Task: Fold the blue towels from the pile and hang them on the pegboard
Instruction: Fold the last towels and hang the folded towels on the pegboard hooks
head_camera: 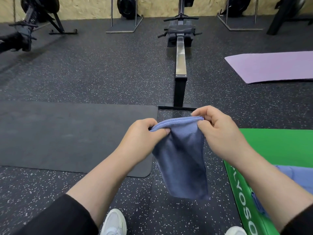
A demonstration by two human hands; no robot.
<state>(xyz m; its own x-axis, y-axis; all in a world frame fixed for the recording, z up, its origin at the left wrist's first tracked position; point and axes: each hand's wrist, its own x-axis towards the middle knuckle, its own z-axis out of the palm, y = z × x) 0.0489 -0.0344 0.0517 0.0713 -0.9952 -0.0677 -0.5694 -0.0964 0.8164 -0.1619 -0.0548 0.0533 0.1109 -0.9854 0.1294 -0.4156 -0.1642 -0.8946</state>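
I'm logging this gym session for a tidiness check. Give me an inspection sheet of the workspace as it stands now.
Surface: speckled black rubber floor, with a black mat to the left.
Job's things: blue towel held up by its top edge, hanging down; more blue towels lie on the green mat. No pegboard in view.
Clutter: purple mat at far right.
Grippers: left hand and right hand each pinch a top corner of the towel.
Cables: nothing seen.
Surroundings: rowing machine straight ahead, further exercise machines along the chipboard wall, white shoes below.
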